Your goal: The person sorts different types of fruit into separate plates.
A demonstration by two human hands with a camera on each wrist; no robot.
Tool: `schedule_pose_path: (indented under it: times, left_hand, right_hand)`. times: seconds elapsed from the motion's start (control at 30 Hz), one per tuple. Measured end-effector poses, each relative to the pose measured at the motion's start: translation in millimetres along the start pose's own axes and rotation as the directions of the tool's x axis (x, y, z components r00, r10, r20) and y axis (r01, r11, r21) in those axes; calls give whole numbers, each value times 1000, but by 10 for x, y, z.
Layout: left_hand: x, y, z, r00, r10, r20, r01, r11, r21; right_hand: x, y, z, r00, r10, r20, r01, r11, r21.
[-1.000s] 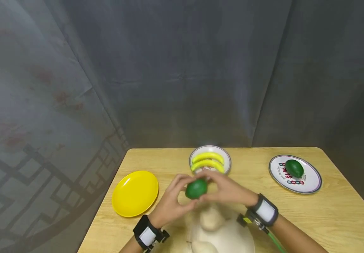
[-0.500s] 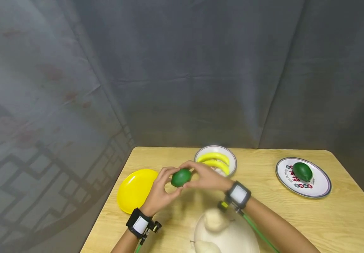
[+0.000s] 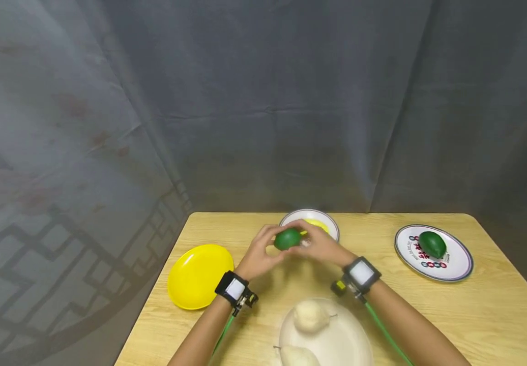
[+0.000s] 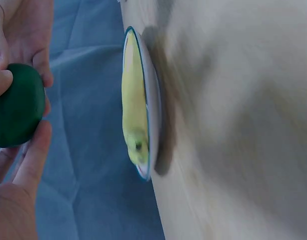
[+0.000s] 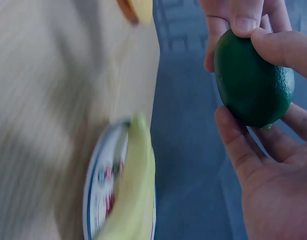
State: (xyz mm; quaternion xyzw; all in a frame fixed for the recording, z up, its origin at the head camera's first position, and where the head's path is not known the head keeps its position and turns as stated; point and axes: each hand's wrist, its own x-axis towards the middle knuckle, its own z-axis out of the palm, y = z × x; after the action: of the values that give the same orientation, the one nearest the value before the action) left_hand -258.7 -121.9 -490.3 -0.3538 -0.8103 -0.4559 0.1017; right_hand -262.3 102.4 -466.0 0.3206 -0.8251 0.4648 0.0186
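Toward the far edge of the tabletop [image 3: 369,254], my left hand [image 3: 260,255] and right hand [image 3: 323,246], fingers [image 5: 232,132] half-curled, pinch a green fruit [image 3: 287,239] near the plate [image 3: 333,224] of bananas [image 3: 317,223]

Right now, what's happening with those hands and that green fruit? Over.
Left fingers and right fingers gripping the green fruit. Fruit held up off the table. Plate with bananas beyond it, not touching; no obstruction visible.
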Motion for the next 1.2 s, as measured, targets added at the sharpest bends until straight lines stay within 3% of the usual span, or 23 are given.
schedule_pose_path:
  times: [0.1,0.2,0.43,0.63,0.73,0.83,0.9,1.0,1.1,1.2]
  left_hand:
    - [291,14,161,998,28,64,-28,1000,7]
    - [592,95,344,989,27,143,-32,999,34]
    - [1228,353,820,952,31,305,-55,996,68]
    - [1536,530,1189,926,60,374,-103,990,97]
    - [1620,609,1355,912,52,406,-114,985,130]
    - [1646,663,1502,906,10,424,-90,982,168]
    - [1630,674,1589,901,-28,434,-56,982,180]
    - [1572,654,1689,894,-77,442,-18,978,208]
    - [1495,599,1749,889,-98,448,-17,969,247]
    - [1412,528,1751,884,-125,450,-2,962,272]
  right_hand:
    - [-114,50,-230,998,46,-46,-47,999,-10]
    - [-254,94,-490,984,144,-103,-149,988,-38]
    - [-600,231,-1063,939,250,-236,-276,957,-87]
    - [-903,306,-1337,906,308,-290,-356,925,-129]
    - [-1052,357,-1436,884,334,-327,-398,905,-153]
    - [-1200,428,-1537,849,364,-384,-449,880,-158]
    - [-1302,485,-1602,811,392,-435,-492,859,-143]
    - [-1451,599,-1682,724,438,-534,-559,826,-81]
    - [-1598,745,-1725,602,496,-625,-635,772,1]
    - [-1706,883,-1737,483,571,-664,-699,708,101]
